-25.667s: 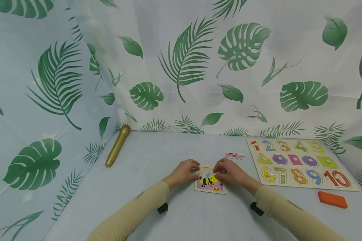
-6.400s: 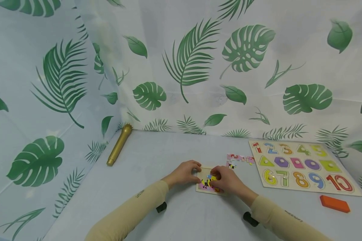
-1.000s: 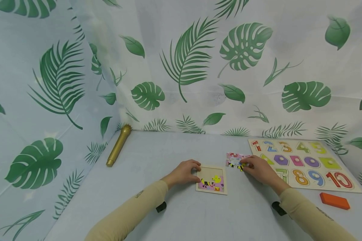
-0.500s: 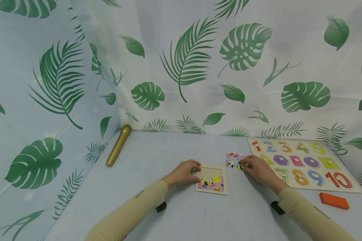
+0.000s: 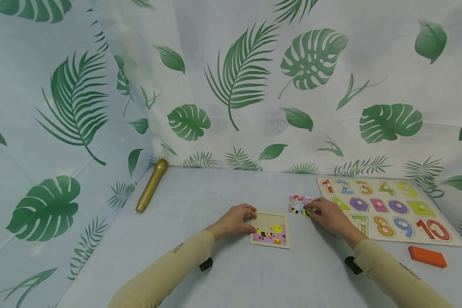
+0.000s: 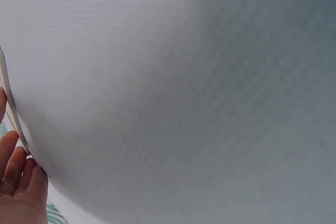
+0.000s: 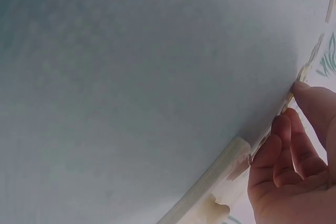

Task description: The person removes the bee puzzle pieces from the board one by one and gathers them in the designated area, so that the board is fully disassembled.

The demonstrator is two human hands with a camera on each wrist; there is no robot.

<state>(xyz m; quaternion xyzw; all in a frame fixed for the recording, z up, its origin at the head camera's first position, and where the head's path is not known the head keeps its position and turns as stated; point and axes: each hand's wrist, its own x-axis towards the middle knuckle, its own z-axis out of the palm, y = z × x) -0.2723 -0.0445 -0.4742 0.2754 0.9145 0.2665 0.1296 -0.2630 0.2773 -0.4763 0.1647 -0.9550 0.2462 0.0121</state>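
Observation:
My left hand [image 5: 235, 220] holds the left edge of a small square wooden puzzle tray [image 5: 262, 219]. Bee jigsaw pieces [image 5: 276, 229] fill its lower part; bare wood shows above. In the left wrist view the fingertips [image 6: 14, 141] meet the tray's thin edge. Behind and right of the tray lies a cluster of joined jigsaw pieces [image 5: 297, 205], pink, white, yellow and black. My right hand [image 5: 331, 217] pinches a jigsaw piece at the cluster's right side, its fingers partly hiding it. In the right wrist view the thumb [image 7: 310, 98] and fingers touch the pieces' thin edge.
A wooden number-and-shape peg board [image 5: 386, 209] stands close beyond the right hand, which covers its near-left corner. An orange block [image 5: 427, 256] lies in front of it. A gold microphone [image 5: 152, 186] lies at the back left. Leaf-print cloth [image 5: 231, 85] hangs behind the table.
Across the earlier frames, pieces have left the tray and the cluster beside it has grown. Over the last second the right hand has shifted slightly left with its piece; the left hand stays put.

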